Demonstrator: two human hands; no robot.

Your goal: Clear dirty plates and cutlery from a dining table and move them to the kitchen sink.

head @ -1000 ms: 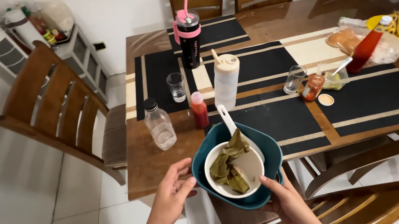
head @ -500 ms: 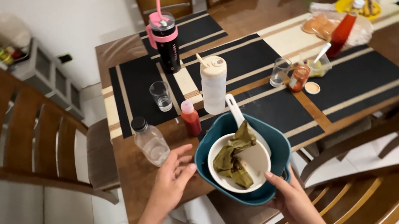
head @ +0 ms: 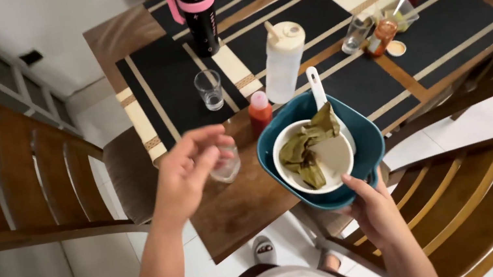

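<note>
My right hand (head: 372,204) grips the near rim of a teal bowl (head: 361,133) held over the table's front edge. Inside it sits a white bowl (head: 335,157) with wilted green leaves (head: 301,153) and a white spoon (head: 317,84) leaning out the back. My left hand (head: 186,171) hovers open, fingers spread, just above a small clear plastic bottle (head: 226,168) on the wooden table (head: 238,209). A red sauce bottle (head: 260,110) stands next to the teal bowl.
A shot glass (head: 210,89), white squeeze bottle (head: 284,60) and black tumbler with pink lid (head: 197,11) stand on black placemats. More glasses, a jar and bagged food lie far right. Wooden chairs (head: 15,175) flank the table's left end and near side.
My left hand let go of the teal bowl and moved left over the clear bottle. My right hand alone carries the bowl now. The view shifted closer, tilting left.
</note>
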